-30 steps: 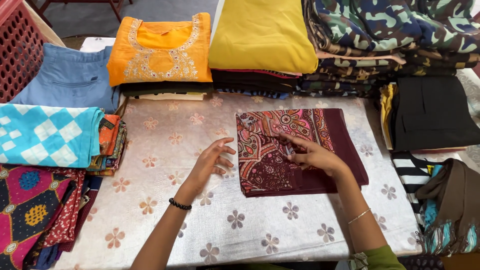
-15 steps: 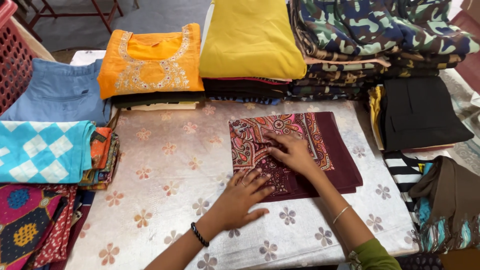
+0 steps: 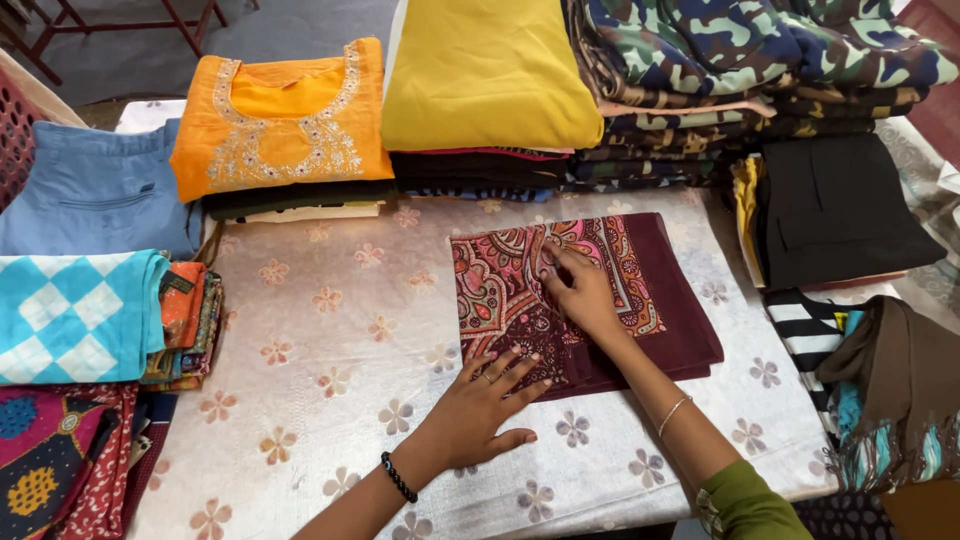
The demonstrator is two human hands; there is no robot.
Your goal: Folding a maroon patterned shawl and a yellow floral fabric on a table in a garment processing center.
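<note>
A folded maroon cloth (image 3: 668, 300) with a pink and orange paisley print lies flat on the white flowered table cover (image 3: 330, 400). My left hand (image 3: 485, 408), with a ring and a black bead bracelet, rests palm down with fingers spread on the cloth's near edge. My right hand (image 3: 583, 293), a thin bangle on its wrist, presses flat on the middle of the printed part. Neither hand grips anything.
Stacks of folded clothes ring the table: an orange embroidered top (image 3: 282, 125), a yellow cloth (image 3: 485, 70), camouflage fabrics (image 3: 740, 60), black garments (image 3: 835, 210), blue trousers (image 3: 95, 190), a turquoise checked piece (image 3: 75, 315). Striped and brown cloths (image 3: 880, 390) lie at the right.
My left hand slid from the table's middle down to the cloth's near edge. My right hand moved up onto the centre of the print. The view has shifted slightly.
</note>
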